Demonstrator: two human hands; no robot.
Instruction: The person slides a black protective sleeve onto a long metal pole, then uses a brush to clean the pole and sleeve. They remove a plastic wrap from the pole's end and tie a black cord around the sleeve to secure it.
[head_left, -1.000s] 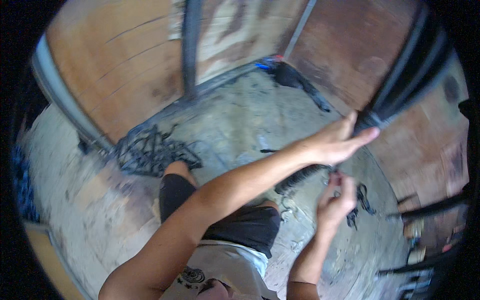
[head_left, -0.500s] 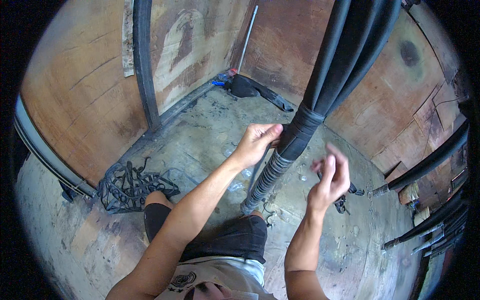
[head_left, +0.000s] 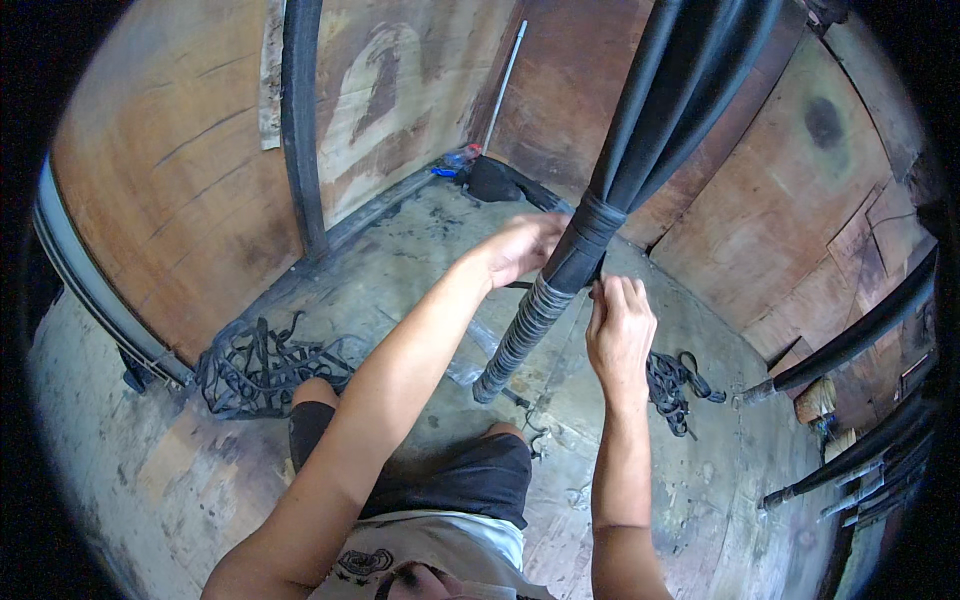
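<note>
A bundle of thick black tubes [head_left: 668,100] slants down in front of me, bound around its lower part by a black wrapped band [head_left: 582,248]. Below the band, a grey ribbed end [head_left: 522,338] points toward my knees. My right hand [head_left: 622,325] is closed just right of the band, pinching a dark strip [head_left: 599,272] that runs against the bundle. To the left of the band is my left hand [head_left: 525,246]; its fingers reach toward the bundle but are blurred and partly behind it. A short dark length of strip shows under the left hand.
Tangled black strips [head_left: 265,370] lie on the floor at left, and a smaller coil of strips [head_left: 682,385] at right. A black item [head_left: 488,180] rests in the far corner. More black tubes [head_left: 860,320] jut in from the right. Worn wooden panels [head_left: 180,150] enclose the space.
My right hand has come in to the bundle and closed on the strip. My left hand has moved slightly up and blurred. The bundle has shifted a little left.
</note>
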